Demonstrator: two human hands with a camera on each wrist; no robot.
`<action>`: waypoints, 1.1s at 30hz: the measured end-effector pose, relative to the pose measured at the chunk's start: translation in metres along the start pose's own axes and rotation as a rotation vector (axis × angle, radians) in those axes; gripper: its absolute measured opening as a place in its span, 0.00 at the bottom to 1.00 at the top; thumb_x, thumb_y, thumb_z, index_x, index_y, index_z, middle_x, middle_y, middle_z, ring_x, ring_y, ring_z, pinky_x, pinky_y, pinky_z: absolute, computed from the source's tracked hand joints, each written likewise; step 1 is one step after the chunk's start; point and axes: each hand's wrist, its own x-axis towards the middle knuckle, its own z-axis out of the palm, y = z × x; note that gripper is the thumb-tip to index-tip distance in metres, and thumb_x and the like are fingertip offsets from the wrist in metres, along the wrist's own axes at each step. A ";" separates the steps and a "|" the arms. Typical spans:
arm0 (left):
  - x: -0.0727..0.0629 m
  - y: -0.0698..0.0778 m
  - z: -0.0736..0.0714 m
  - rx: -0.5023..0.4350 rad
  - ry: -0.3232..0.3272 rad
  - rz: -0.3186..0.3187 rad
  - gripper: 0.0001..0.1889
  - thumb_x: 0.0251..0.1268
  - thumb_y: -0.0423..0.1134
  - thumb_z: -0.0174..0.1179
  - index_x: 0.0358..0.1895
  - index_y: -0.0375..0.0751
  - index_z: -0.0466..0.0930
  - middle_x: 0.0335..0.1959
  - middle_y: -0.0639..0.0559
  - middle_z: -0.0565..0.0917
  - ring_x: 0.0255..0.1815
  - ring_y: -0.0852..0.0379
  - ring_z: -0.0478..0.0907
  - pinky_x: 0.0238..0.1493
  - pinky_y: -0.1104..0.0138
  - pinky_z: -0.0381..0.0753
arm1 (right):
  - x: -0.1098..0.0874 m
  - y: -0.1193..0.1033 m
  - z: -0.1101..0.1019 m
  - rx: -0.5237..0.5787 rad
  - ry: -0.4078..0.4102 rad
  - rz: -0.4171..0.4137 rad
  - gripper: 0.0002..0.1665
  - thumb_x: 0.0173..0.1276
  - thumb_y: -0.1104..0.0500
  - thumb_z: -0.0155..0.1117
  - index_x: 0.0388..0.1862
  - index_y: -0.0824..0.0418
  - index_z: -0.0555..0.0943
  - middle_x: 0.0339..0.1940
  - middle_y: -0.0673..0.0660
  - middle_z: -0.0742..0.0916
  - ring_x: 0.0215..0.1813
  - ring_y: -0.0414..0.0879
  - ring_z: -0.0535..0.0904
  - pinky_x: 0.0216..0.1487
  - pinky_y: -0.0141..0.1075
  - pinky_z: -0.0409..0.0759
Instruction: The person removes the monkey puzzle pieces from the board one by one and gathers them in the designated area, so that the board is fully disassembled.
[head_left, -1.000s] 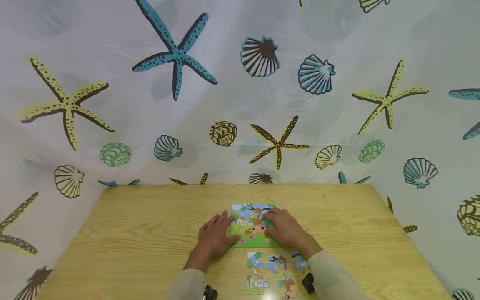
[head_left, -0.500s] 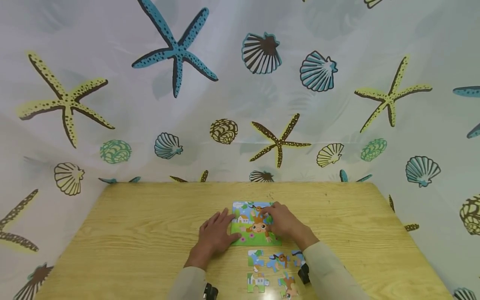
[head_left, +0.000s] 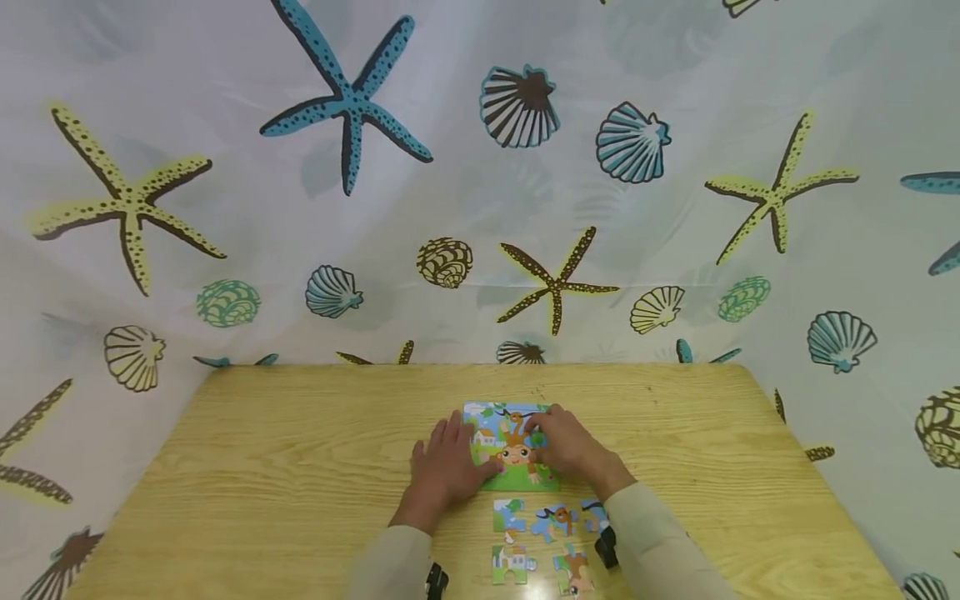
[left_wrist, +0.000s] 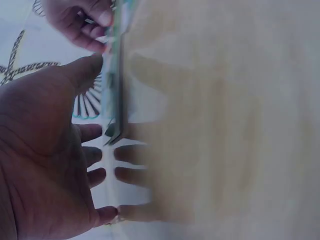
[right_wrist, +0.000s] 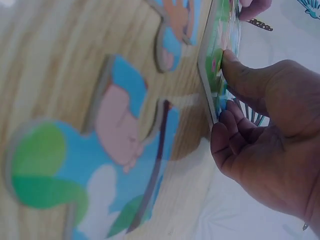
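A jigsaw puzzle board (head_left: pixel 517 477) with a monkey and house picture lies flat on the table. From its left side my left hand (head_left: pixel 446 469) reaches over the edge, fingers spread and fairly straight, the thumb on the picture. My right hand (head_left: pixel 570 446) holds the board's right side with curled fingers. In the right wrist view its thumb (right_wrist: pixel 245 82) is on the picture and other fingers curl by the corner. The index fingertip is hidden there. Loose jigsaw pieces lie in front of the board, including a house piece (head_left: pixel 512 565) and a monkey-face piece (head_left: pixel 574 573).
The wooden table (head_left: pixel 300 483) extends to both sides of the hands. A curtain (head_left: pixel 450 200) printed with starfish and shells hangs behind it and at both sides. More loose pieces (head_left: pixel 553 522) lie near my right forearm; its wrist camera (head_left: pixel 606 547) partly covers one.
My left hand has shifted right, its thumb now farther over the picture. My right hand has drawn slightly back from the monkey, showing more of its arm. The loose pieces stay put.
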 end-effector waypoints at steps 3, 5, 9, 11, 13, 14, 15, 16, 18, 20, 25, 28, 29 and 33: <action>0.004 0.007 0.008 0.040 -0.026 -0.005 0.46 0.61 0.67 0.56 0.76 0.43 0.56 0.80 0.46 0.48 0.80 0.42 0.47 0.73 0.36 0.47 | 0.000 0.002 -0.001 0.011 -0.001 0.003 0.20 0.63 0.57 0.70 0.54 0.58 0.79 0.51 0.60 0.75 0.55 0.55 0.72 0.57 0.49 0.75; 0.005 0.008 0.009 0.059 -0.031 -0.013 0.47 0.60 0.68 0.56 0.76 0.44 0.55 0.80 0.47 0.47 0.80 0.43 0.46 0.74 0.36 0.46 | 0.000 0.001 0.000 0.024 0.007 0.004 0.21 0.63 0.57 0.70 0.54 0.57 0.79 0.52 0.59 0.74 0.56 0.55 0.71 0.56 0.48 0.75; 0.005 0.009 0.008 0.067 -0.012 -0.013 0.47 0.59 0.68 0.57 0.75 0.44 0.57 0.80 0.46 0.49 0.80 0.43 0.48 0.73 0.36 0.47 | -0.002 -0.001 0.001 0.029 0.040 -0.006 0.21 0.63 0.58 0.70 0.54 0.55 0.76 0.51 0.56 0.76 0.54 0.52 0.74 0.53 0.45 0.77; 0.005 0.009 0.009 0.062 -0.014 -0.010 0.47 0.58 0.68 0.57 0.75 0.44 0.57 0.80 0.46 0.50 0.79 0.42 0.48 0.73 0.36 0.47 | -0.004 -0.001 0.002 0.032 0.054 -0.016 0.20 0.63 0.58 0.70 0.52 0.54 0.75 0.49 0.54 0.79 0.49 0.49 0.77 0.48 0.44 0.78; 0.004 0.009 0.010 0.059 -0.017 -0.008 0.48 0.59 0.68 0.57 0.76 0.44 0.56 0.80 0.46 0.50 0.79 0.43 0.48 0.73 0.37 0.48 | -0.008 -0.001 0.003 0.025 0.068 -0.031 0.21 0.63 0.58 0.70 0.53 0.53 0.74 0.47 0.52 0.82 0.45 0.47 0.79 0.44 0.42 0.78; 0.004 0.008 0.011 0.058 -0.018 -0.009 0.48 0.59 0.68 0.57 0.76 0.44 0.56 0.80 0.46 0.49 0.80 0.43 0.48 0.73 0.37 0.48 | -0.009 -0.001 0.004 0.028 0.074 -0.041 0.22 0.63 0.59 0.69 0.54 0.52 0.74 0.47 0.52 0.84 0.44 0.46 0.80 0.43 0.41 0.79; 0.004 0.008 0.011 0.056 -0.020 -0.010 0.48 0.59 0.69 0.57 0.76 0.44 0.56 0.80 0.47 0.49 0.80 0.43 0.48 0.73 0.37 0.47 | -0.011 -0.001 0.004 0.025 0.081 -0.051 0.22 0.64 0.58 0.69 0.55 0.52 0.74 0.47 0.51 0.85 0.42 0.45 0.80 0.43 0.41 0.79; 0.005 0.008 0.011 0.055 -0.021 -0.010 0.48 0.59 0.69 0.57 0.76 0.45 0.56 0.80 0.47 0.49 0.80 0.43 0.48 0.74 0.37 0.47 | -0.013 -0.001 0.005 0.026 0.091 -0.060 0.22 0.64 0.58 0.68 0.56 0.52 0.75 0.47 0.51 0.85 0.42 0.45 0.81 0.43 0.41 0.80; 0.005 0.009 0.012 0.053 -0.018 -0.012 0.47 0.59 0.68 0.57 0.76 0.45 0.56 0.80 0.47 0.49 0.80 0.43 0.48 0.74 0.37 0.47 | -0.016 0.001 0.007 0.037 0.120 -0.085 0.23 0.65 0.58 0.67 0.59 0.52 0.75 0.49 0.51 0.86 0.44 0.46 0.82 0.44 0.42 0.81; 0.005 0.009 0.012 0.051 -0.019 -0.014 0.47 0.58 0.68 0.58 0.76 0.45 0.56 0.80 0.47 0.49 0.80 0.43 0.48 0.74 0.37 0.47 | -0.018 0.004 0.008 0.081 0.136 -0.106 0.21 0.67 0.58 0.65 0.59 0.54 0.76 0.50 0.52 0.86 0.44 0.46 0.83 0.44 0.42 0.81; 0.005 0.012 0.011 0.055 -0.015 -0.011 0.47 0.58 0.68 0.58 0.76 0.45 0.57 0.80 0.47 0.50 0.80 0.44 0.49 0.74 0.38 0.48 | -0.025 0.017 0.003 0.177 0.109 -0.117 0.13 0.73 0.57 0.57 0.55 0.55 0.79 0.46 0.52 0.86 0.40 0.42 0.81 0.41 0.40 0.79; 0.006 0.011 0.011 0.049 -0.010 -0.009 0.47 0.58 0.68 0.58 0.76 0.45 0.57 0.80 0.48 0.50 0.80 0.44 0.49 0.74 0.38 0.48 | -0.034 0.024 -0.003 0.180 0.081 -0.104 0.12 0.74 0.56 0.55 0.53 0.53 0.80 0.40 0.49 0.85 0.35 0.39 0.77 0.39 0.36 0.75; 0.006 0.011 0.011 0.048 -0.010 -0.009 0.47 0.58 0.69 0.58 0.76 0.45 0.57 0.80 0.48 0.50 0.80 0.44 0.49 0.74 0.38 0.47 | -0.038 0.026 -0.005 0.180 0.073 -0.102 0.12 0.74 0.56 0.55 0.52 0.53 0.80 0.35 0.49 0.84 0.32 0.38 0.74 0.36 0.35 0.73; 0.005 0.007 0.011 0.039 -0.014 -0.006 0.47 0.59 0.69 0.56 0.76 0.46 0.56 0.80 0.48 0.49 0.80 0.43 0.48 0.74 0.38 0.46 | -0.056 0.035 -0.008 0.194 0.030 -0.131 0.13 0.74 0.55 0.56 0.53 0.54 0.80 0.27 0.50 0.81 0.22 0.37 0.65 0.27 0.31 0.66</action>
